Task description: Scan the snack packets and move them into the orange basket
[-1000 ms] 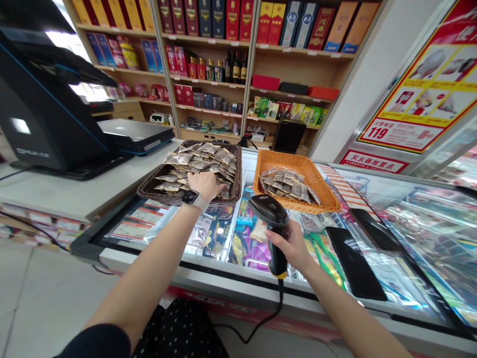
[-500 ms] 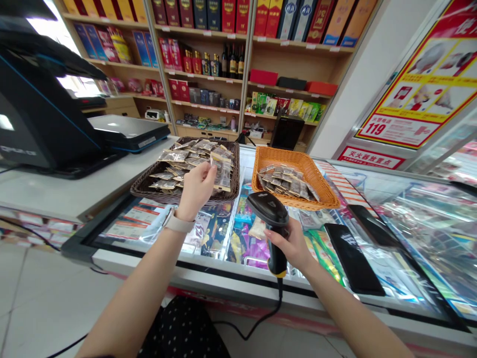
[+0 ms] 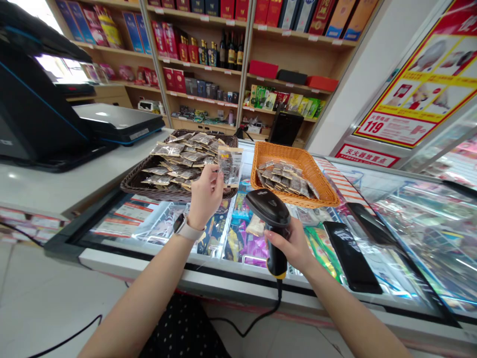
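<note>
Pinching clear-and-tan plastic sachet [image 3: 233,163] with left fingers [image 3: 218,181]; gripping black pistol-shaped scanner [image 3: 269,206] with right fingers [image 3: 279,242].
Reads “119” on red-and-yellow poster [image 3: 421,94], “灭火器放置点” on red-and-white sign [image 3: 367,155].

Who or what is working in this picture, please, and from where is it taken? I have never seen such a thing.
There is no machine arm: these are a person's own bare hands, seen by a camera worn on the head, looking forward and down. The left hand holds a small packet near the dark basket. The right hand grips a black scanner with a cable below its handle. Beneath is a glass-topped case. On it stand the dark basket and an orange basket, both containing similar packets. To the right lie a black phone and another dark, flat device.
</note>
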A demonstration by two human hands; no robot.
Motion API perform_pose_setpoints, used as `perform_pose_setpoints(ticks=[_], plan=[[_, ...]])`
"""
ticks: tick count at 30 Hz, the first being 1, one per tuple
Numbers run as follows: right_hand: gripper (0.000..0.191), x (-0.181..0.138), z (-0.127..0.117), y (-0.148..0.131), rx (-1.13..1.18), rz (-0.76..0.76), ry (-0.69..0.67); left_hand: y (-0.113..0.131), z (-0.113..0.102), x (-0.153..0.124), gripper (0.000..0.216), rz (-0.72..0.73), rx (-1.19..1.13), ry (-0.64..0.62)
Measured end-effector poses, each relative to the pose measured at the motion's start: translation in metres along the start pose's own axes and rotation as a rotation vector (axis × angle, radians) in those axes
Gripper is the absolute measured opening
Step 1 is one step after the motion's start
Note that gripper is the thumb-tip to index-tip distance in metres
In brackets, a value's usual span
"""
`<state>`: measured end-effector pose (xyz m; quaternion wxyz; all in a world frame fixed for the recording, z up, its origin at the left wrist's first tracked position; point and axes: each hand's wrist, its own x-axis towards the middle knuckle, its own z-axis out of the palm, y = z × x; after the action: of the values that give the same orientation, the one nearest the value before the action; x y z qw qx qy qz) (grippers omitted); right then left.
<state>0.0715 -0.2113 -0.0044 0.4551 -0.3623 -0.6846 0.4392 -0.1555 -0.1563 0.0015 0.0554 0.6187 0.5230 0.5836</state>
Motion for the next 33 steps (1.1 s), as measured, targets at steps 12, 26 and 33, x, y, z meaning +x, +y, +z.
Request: perform_pose_setpoints(ticks=[12, 26, 33], plan=[[0.025, -0.003, 0.005, 0.005, 0.01, 0.011, -0.05, -0.003, 0.001, -0.006, 0.016, 0.041, 0.069, -0.005], [0.029, -0.003, 0.004, 0.006, 0.012, 0.043, -0.037, -0.002, 0.0, -0.008, 0.018, 0.031, 0.079, -0.022], [0.028, -0.003, 0.005, 0.01, -0.002, 0.019, 0.062, 0.004, 0.008, 0.02, 0.015, -0.186, -0.186, -0.045]])
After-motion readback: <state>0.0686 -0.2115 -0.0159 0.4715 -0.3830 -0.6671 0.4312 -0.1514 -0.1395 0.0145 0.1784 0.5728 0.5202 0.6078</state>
